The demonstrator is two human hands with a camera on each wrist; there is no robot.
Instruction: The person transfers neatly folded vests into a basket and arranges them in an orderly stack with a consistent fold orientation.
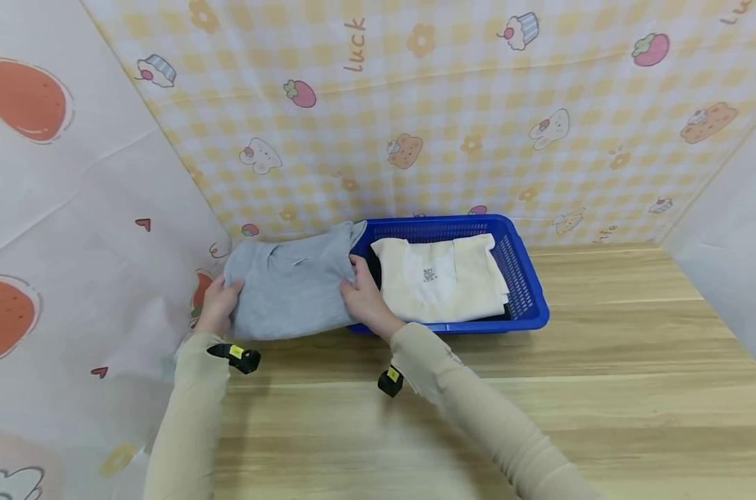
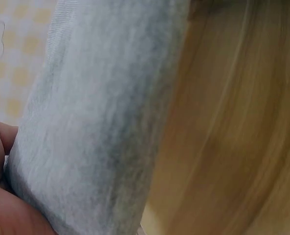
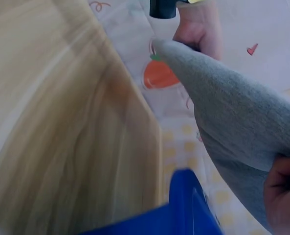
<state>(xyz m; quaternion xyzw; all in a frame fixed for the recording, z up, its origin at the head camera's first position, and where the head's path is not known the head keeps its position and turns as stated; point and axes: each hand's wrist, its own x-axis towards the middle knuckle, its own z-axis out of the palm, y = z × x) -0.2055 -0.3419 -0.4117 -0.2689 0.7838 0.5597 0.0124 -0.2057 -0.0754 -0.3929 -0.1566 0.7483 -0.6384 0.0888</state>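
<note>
A folded light grey T-shirt hangs between my two hands, raised off the table and overlapping the basket's left end. My left hand grips its left edge, thumb on top. At its right edge my right hand pinches the cloth, just over the rim of the blue basket. Inside the basket a folded cream garment with dark lettering lies on something black. The left wrist view is filled by the grey cloth; there, only part of the left hand shows.
The wooden table extends to the front and right of the basket. A yellow-checked printed cloth covers the back wall. On the left, close to my left arm, is a white wall covering with fruit prints.
</note>
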